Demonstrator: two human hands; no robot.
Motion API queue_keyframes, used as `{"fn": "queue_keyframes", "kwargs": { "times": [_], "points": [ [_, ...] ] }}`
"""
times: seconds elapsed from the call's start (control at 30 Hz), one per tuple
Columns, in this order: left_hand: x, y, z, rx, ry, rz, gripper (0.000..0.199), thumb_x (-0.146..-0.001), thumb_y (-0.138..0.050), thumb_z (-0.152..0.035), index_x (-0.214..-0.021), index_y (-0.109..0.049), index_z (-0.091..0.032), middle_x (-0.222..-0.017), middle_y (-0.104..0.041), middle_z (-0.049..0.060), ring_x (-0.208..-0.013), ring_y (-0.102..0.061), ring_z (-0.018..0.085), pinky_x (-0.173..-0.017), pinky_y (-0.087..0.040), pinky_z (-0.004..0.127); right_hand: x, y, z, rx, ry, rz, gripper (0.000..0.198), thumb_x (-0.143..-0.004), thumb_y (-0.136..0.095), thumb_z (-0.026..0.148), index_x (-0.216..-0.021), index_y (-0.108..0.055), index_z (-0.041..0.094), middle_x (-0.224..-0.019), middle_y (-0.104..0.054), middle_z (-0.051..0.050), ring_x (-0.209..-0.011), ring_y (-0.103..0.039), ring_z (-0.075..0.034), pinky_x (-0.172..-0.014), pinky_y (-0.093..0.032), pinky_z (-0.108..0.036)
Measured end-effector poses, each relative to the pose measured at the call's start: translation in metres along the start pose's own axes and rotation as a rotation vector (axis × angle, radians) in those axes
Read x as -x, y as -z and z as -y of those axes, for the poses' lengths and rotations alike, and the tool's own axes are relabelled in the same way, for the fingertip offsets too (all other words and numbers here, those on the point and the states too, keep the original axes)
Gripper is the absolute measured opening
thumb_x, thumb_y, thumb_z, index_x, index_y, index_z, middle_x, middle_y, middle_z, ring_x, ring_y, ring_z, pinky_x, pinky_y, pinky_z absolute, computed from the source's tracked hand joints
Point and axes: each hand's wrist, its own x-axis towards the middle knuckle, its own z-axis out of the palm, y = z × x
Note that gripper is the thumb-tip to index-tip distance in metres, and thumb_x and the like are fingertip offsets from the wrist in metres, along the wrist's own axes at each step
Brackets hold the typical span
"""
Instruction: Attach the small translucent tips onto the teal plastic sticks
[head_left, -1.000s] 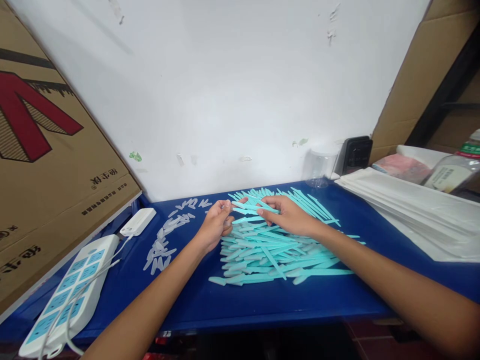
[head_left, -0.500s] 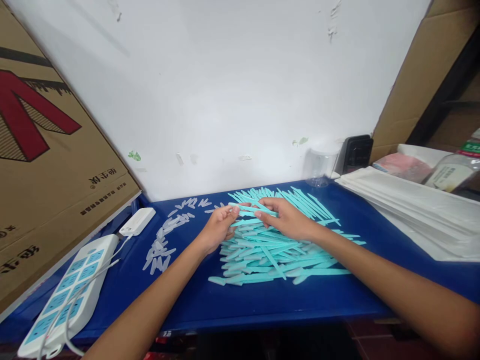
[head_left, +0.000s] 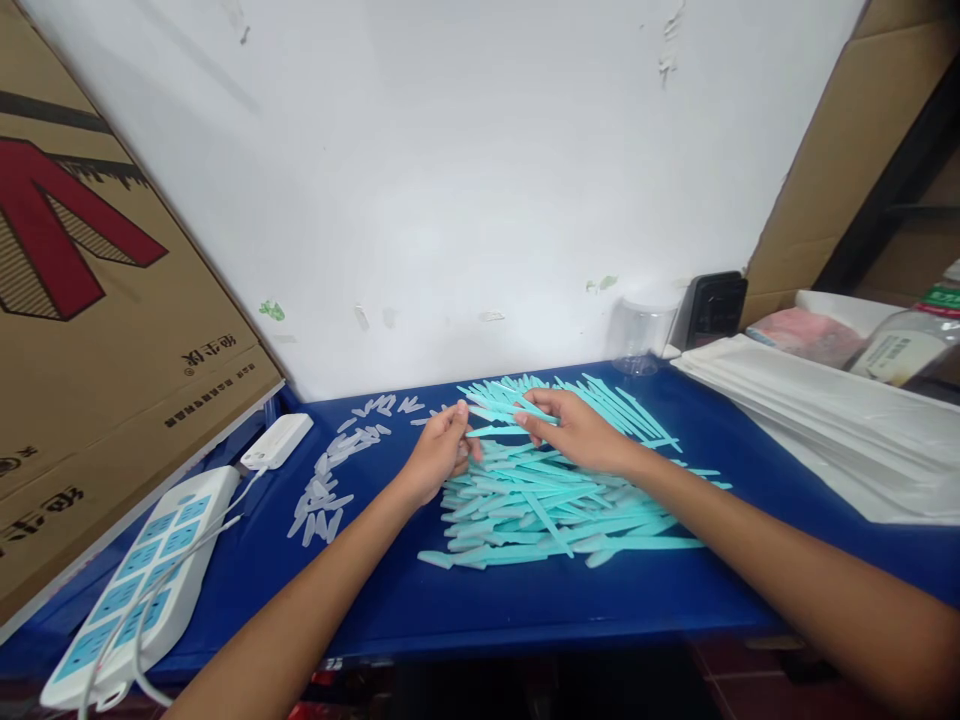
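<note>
My right hand (head_left: 566,428) is closed round several turquoise eyebrow razors (head_left: 501,412), whose tips point left toward my other hand. My left hand (head_left: 442,450) is pinched at those tips; what its fingers grip is too small to make out. Below both hands lies a heap of turquoise eyebrow razors (head_left: 525,510), their pale blade ends mostly to the left. Behind the hands runs a row of more razors (head_left: 619,405). Small clear plastic caps (head_left: 341,450) lie scattered left of my left hand.
A white power strip (head_left: 142,580) and a white adapter (head_left: 277,440) with cables lie on the left of the blue table (head_left: 450,620), by a cardboard box (head_left: 112,300). At the right are a clear jar (head_left: 641,335), a black object (head_left: 716,305) and stacked white sheets (head_left: 817,425).
My left thumb and fingers have closed up at the razor tips and the hand has shifted slightly left. My right hand stays nearly in place with its razors.
</note>
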Motion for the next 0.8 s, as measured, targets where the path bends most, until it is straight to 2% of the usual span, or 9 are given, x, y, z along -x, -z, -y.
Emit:
{"fn": "queue_keyframes", "kwargs": {
  "times": [0.13, 0.23, 0.3, 0.43, 0.53, 0.67, 0.8],
  "points": [
    [-0.003, 0.011, -0.003, -0.045, -0.007, -0.076, 0.049, -0.092, -0.059, -0.064, -0.095, -0.063, -0.015, -0.042, -0.041, -0.006, -0.036, -0.022, 0.007, -0.036, -0.012, 0.017, -0.001, 0.006, -0.002, 0.049, -0.028, -0.048, 0.035, -0.098, -0.054, 0.049, -0.076, -0.054, 0.021, -0.069, -0.059, 0.001, -0.067, -0.056, -0.018, -0.069, -0.044, -0.031],
    [-0.003, 0.019, -0.012, 0.021, 0.021, -0.043, 0.032, -0.093, -0.060, -0.045, -0.096, -0.064, -0.014, -0.049, -0.046, -0.004, -0.037, -0.018, 0.005, -0.037, -0.011, 0.017, -0.002, 0.008, -0.001, 0.067, -0.020, -0.057, 0.035, -0.098, -0.053, 0.048, -0.076, -0.055, 0.021, -0.069, -0.060, 0.001, -0.067, -0.056, -0.017, -0.070, -0.042, -0.031],
    [-0.004, 0.023, -0.015, 0.132, 0.043, -0.004, 0.022, -0.088, -0.059, -0.031, -0.099, -0.063, -0.013, -0.059, -0.052, -0.002, -0.039, -0.020, 0.004, -0.037, -0.013, 0.016, -0.003, 0.008, -0.001, 0.061, -0.021, -0.053, 0.035, -0.097, -0.053, 0.049, -0.076, -0.055, 0.021, -0.069, -0.060, 0.001, -0.067, -0.055, -0.017, -0.070, -0.042, -0.031],
    [-0.007, 0.031, -0.014, 0.296, 0.067, 0.049, 0.036, -0.070, -0.058, -0.012, -0.106, -0.062, -0.012, -0.076, -0.056, 0.001, -0.045, -0.031, 0.005, -0.037, -0.021, 0.016, -0.003, 0.008, 0.000, 0.065, -0.025, -0.049, 0.037, -0.096, -0.053, 0.051, -0.076, -0.056, 0.021, -0.068, -0.059, 0.001, -0.064, -0.053, -0.016, -0.067, -0.042, -0.030],
    [-0.008, 0.034, -0.013, 0.308, 0.062, 0.068, 0.042, -0.070, -0.061, -0.005, -0.112, -0.061, -0.012, -0.083, -0.058, 0.003, -0.049, -0.036, 0.005, -0.038, -0.026, 0.016, -0.003, 0.009, 0.000, 0.073, -0.022, -0.056, 0.037, -0.097, -0.053, 0.051, -0.075, -0.056, 0.021, -0.068, -0.059, 0.001, -0.065, -0.053, -0.017, -0.068, -0.042, -0.031],
    [-0.007, 0.032, -0.016, 0.252, 0.055, 0.073, 0.041, -0.081, -0.072, -0.008, -0.120, -0.060, -0.012, -0.101, -0.065, 0.010, -0.052, -0.038, 0.003, -0.040, -0.028, 0.015, -0.003, 0.010, -0.001, 0.058, -0.010, -0.058, 0.036, -0.097, -0.053, 0.049, -0.076, -0.057, 0.021, -0.070, -0.060, 0.001, -0.067, -0.055, -0.017, -0.070, -0.043, -0.031],
    [-0.005, 0.030, -0.018, 0.143, 0.024, 0.091, 0.041, -0.089, -0.076, -0.027, -0.124, -0.059, -0.013, -0.114, -0.069, 0.019, -0.048, -0.032, 0.001, -0.038, -0.023, 0.014, -0.004, 0.011, -0.002, 0.032, -0.004, -0.031, 0.034, -0.097, -0.054, 0.049, -0.078, -0.059, 0.021, -0.071, -0.061, 0.000, -0.069, -0.058, -0.018, -0.071, -0.044, -0.032]
  ]
}}
